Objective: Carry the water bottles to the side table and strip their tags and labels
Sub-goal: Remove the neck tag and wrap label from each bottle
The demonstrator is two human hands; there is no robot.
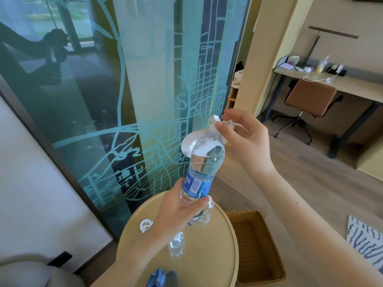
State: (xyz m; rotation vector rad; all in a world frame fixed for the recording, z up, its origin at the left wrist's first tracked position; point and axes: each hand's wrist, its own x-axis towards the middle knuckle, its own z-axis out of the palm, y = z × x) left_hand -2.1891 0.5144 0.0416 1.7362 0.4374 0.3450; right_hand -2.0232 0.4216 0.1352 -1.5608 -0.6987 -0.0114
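Head view: your left hand point(176, 208) grips the heavy-looking bottle point(204, 162) low; your right hand point(244, 139) pinches its flimsy, probably tearable tag point(213, 119).

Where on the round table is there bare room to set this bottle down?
Barest: the right side of the table, between the capped small bottle and the rim next to the wicker basket. Crowded: the far side by the second bottle, and the left by the white tag.
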